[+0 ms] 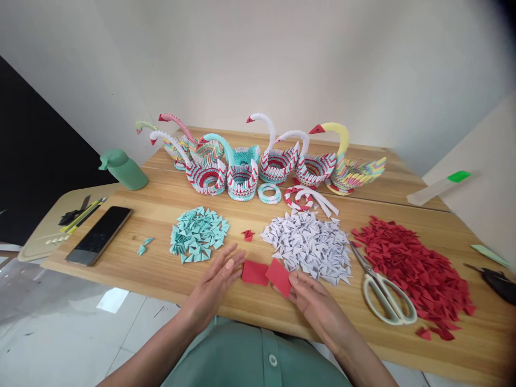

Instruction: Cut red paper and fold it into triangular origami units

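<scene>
Between thumb and fingers, my right hand (312,295) pinches a small red paper rectangle (279,277), tilted over the table's front part. A second red paper piece (255,273) lies flat just left of it. Beside that piece is my left hand (217,282), fingers stretched out and holding nothing. A small folded red paper piece (248,235) sits a little beyond the hands. Folded white paper triangles (308,244) are heaped behind my right hand, and turquoise triangles (199,234) are heaped beyond my left.
White-handled scissors (382,293) and a heap of red triangles (415,269) lie on the right. Several paper swans (242,180) stand at the back of the wooden table (153,236). A phone (99,236) and a green bottle (126,171) are at left, a glue bottle (437,189) at right.
</scene>
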Available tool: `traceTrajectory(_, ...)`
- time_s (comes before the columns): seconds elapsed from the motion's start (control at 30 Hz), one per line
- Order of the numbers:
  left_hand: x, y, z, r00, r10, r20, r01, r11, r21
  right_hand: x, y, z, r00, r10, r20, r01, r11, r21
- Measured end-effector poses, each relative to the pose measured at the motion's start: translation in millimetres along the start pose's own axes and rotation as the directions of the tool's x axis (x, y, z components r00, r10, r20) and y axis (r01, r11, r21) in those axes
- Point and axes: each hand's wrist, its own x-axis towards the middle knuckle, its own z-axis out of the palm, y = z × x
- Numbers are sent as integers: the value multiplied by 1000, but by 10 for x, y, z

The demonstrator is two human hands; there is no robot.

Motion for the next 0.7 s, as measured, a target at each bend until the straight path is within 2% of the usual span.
traceTrajectory(0.07,7,-12,-21,999,39,-6,-37,989,146,7,4,-27,1000,-4,10,5,1000,-25)
traceTrajectory(0.13,24,-9,-37,991,132,-14,-118,922,369,9,11,-85,1000,-18,23,19,999,-32)
traceTrajectory(0.2,56,4,-41,963,266,42,-235,752,616,4,8,-158,999,-39,21,40,999,-27)
traceTrajectory(0.27,105,17,-31,918,344,197,-360,513,779,-2,-12,-226,999,-54,5,54,998,-35)
traceTrajectory(0.33,165,20,-10,872,328,365,-464,311,830,-6,-47,-279,998,-68,-5,67,994,-81)
traceTrajectory(0.4,224,10,11,841,279,464,-521,185,833,-10,-86,-320,994,-103,-33,96,980,-174)
traceTrajectory(0.53,305,-31,19,824,230,518,-548,89,832,-31,-139,-385,974,-187,-125,122,908,-400)
traceTrajectory(0.7,335,-71,-8,813,224,538,-563,64,824,-50,-135,-440,966,-203,-161,101,866,-490)
